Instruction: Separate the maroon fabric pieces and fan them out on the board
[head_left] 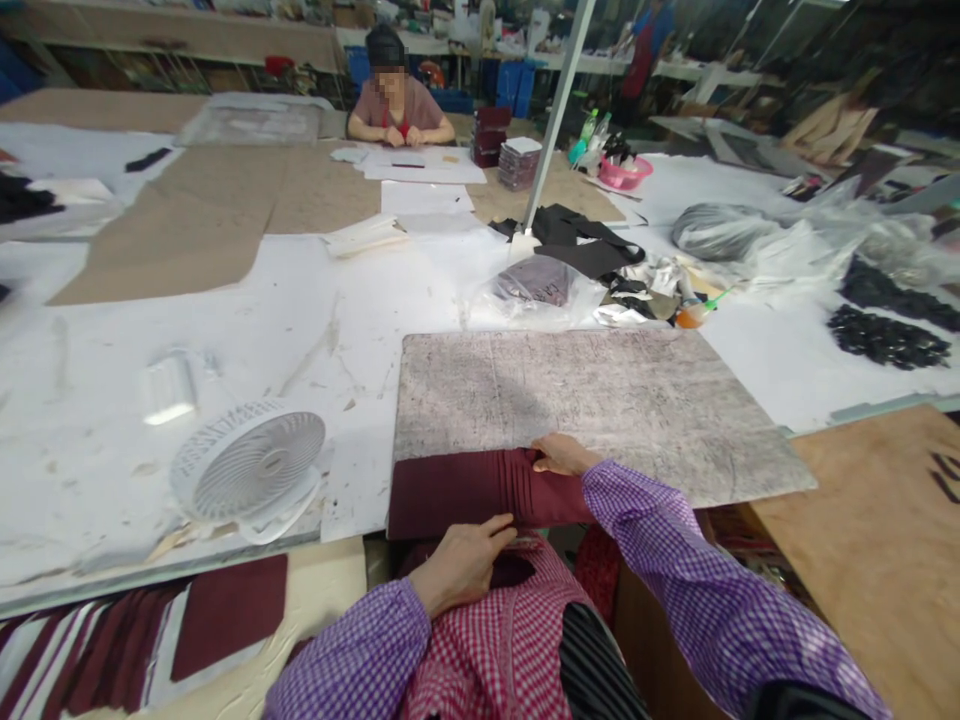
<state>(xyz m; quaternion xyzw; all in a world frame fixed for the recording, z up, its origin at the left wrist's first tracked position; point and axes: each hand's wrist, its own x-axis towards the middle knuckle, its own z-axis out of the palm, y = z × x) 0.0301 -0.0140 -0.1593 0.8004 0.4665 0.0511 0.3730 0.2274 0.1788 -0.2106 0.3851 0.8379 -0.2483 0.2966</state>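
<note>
Overlapping maroon fabric pieces (450, 485) lie in a fanned row along the near edge of a grey, marked board (600, 400). My right hand (564, 455) rests at the far edge of the row, its fingers bent and closed on one maroon piece. At the near edge is my left hand (465, 562), with its fingers stretched out to the right and their tips against the fabric. Dark maroon material shows just below these fingers, partly hidden by the hand. I cannot make out whether it belongs to the row.
Left of the board stands a white fan (262, 465). Maroon and white pieces (229, 615) lie at lower left. Past the board are a plastic bag (544, 285), black scraps (592, 245) and a metal pole (559, 115). A co-worker (397, 105) sits across the table.
</note>
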